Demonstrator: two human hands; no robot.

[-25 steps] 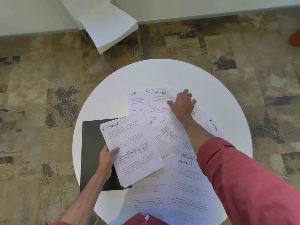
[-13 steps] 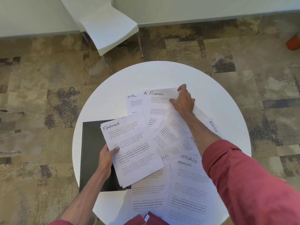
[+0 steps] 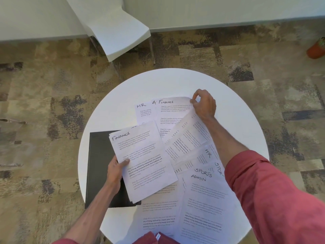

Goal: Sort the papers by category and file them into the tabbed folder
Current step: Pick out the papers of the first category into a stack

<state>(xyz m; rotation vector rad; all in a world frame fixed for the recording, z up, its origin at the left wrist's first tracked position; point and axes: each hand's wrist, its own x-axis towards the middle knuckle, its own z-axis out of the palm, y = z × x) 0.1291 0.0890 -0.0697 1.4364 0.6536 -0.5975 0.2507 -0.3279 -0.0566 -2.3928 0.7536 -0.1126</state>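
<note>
Overall, a round white surface [image 3: 175,80] is seen from above, set on patterned carpet, with a white chair [image 3: 123,36] beyond its far edge. Much of its near and right half is covered by a loose spread of papers [image 3: 202,208], overlapped at angles and headed by hand HR, Sports, Admin and Finance. At the near left a black folder [image 3: 98,155] is laid flat; no tabs can be made out on it. It is partly covered by a Finance stack [image 3: 144,164], which is held above it by the left hand [image 3: 114,171]. That grip is clamped on the stack's left edge, thumb on top and fingers beneath, and has not altered over the last second. At the far end of the spread a single Finance sheet [image 3: 174,111] is laid over an HR sheet [image 3: 142,110]. A second ago the right hand [image 3: 205,106] was pressed flat there with its fingers spread. Now its grip is closed in a pinch of thumb and forefinger on that sheet's far right corner, which has been curled up off the surface. From this it is judged that the sheet has been singled out as the next Finance paper and must be drawn clear and added to the held stack. Sorting is only partly done, and nothing appears to have been filed.
</note>
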